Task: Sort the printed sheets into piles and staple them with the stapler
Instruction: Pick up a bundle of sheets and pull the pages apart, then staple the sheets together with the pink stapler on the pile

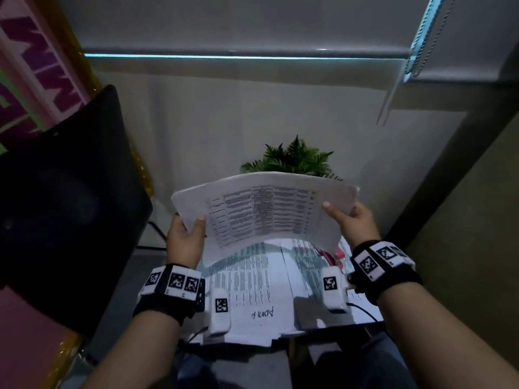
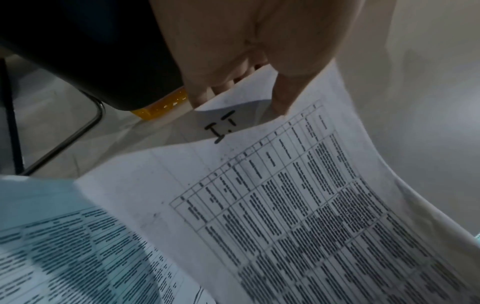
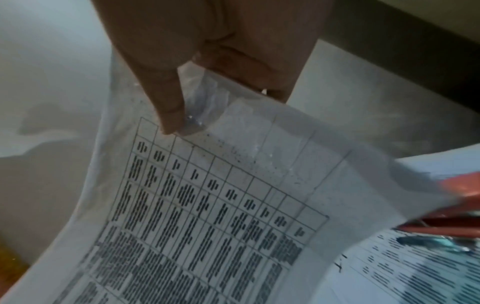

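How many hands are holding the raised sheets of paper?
2. The left hand grips the left edge of the raised sheets; the right hand grips the right edge. No other hand is in view.

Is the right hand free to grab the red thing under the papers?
Probably not yet. The right hand grips the lifted sheets, as does the left hand. The red thing lies under them, partly covered by papers, so it must let go first.

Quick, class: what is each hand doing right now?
Left hand: pinches the left edge of the raised printed sheets.
Right hand: pinches their right edge.
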Demonstrator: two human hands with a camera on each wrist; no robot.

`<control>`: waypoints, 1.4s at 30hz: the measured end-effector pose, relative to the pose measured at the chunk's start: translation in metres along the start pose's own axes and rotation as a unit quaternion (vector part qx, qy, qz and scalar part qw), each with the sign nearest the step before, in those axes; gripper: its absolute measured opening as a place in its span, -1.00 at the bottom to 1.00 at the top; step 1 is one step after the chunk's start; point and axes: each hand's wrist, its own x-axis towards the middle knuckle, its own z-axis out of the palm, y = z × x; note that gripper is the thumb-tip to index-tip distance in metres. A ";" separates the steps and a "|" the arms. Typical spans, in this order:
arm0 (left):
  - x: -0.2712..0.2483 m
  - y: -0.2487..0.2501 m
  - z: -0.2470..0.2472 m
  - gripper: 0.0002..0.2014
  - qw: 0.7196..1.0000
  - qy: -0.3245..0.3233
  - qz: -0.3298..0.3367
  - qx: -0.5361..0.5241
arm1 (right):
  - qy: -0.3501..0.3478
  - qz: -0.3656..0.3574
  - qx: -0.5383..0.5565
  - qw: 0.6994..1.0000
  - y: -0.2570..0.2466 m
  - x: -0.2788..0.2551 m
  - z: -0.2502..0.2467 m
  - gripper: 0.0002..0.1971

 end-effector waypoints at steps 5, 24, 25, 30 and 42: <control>-0.002 -0.026 0.012 -0.77 0.998 -0.001 -0.041 0.048 | 0.021 0.024 -0.103 0.994 0.047 0.005 0.007 -0.88; 0.011 -0.024 0.007 -0.22 0.960 0.031 0.011 0.278 | -0.054 0.040 -0.179 0.982 0.063 0.010 0.010 -0.96; 0.007 -0.016 0.014 -0.24 0.944 0.019 0.081 0.318 | -0.069 0.044 -0.186 0.979 0.067 0.010 0.013 -0.96; -0.012 0.010 0.065 -0.56 0.842 -0.269 0.250 0.394 | -0.120 0.048 -0.145 0.981 0.064 0.006 0.034 -0.89; 0.004 -0.018 0.099 -0.61 0.887 -0.301 0.171 0.306 | -0.018 0.045 -0.125 0.991 0.076 0.055 0.025 -0.86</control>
